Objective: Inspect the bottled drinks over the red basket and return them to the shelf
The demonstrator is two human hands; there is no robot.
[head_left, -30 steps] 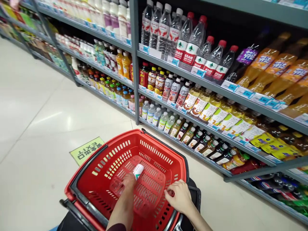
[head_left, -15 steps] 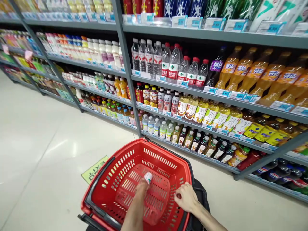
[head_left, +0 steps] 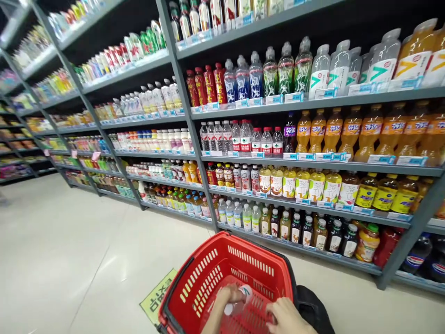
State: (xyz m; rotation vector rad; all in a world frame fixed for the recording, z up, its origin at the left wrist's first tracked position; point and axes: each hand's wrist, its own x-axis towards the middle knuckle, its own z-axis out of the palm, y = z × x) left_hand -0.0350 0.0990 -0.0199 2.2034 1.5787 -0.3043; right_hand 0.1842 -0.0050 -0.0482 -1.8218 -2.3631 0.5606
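Drink shelves (head_left: 313, 162) beyond basket's far rim; yellow floor sticker (head_left: 156, 297) off left corner. Left hand (head_left: 227, 297) fingers clamped on small white bottle (head_left: 239, 297), lying inside red basket (head_left: 208, 278). Right hand (head_left: 285, 317) near right rim, finger state indeterminate.

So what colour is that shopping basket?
Red, with a black rim: the basket shows plainly in the head view.
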